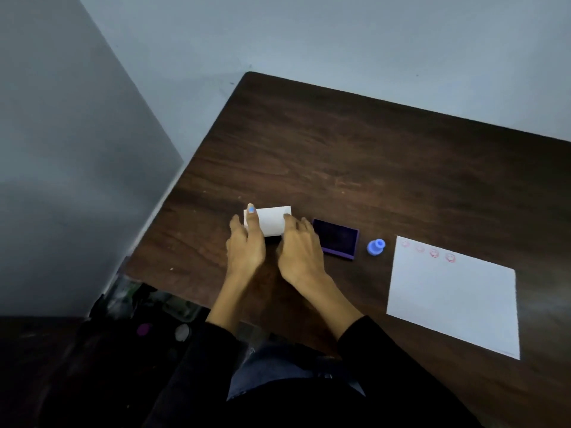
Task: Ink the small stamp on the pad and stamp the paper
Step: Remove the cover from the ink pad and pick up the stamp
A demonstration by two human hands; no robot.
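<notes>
A small blue stamp point(376, 247) stands on the dark wooden table point(370, 156), between a purple ink pad point(337, 238) and a white paper point(454, 295). Several faint red round marks run along the paper's far edge. The pad lies open with its dark inking face up. To its left, my left hand point(245, 245) and my right hand point(298, 248) both grip a small white box point(272, 220) that rests on the table, one hand at each end. Neither hand touches the stamp or the pad.
The table's left edge runs close by my left hand, with a grey wall panel point(77, 180) beyond it. Cluttered dark items point(160, 316) lie on the floor below the table corner. Bare tabletop stretches behind the pad and paper.
</notes>
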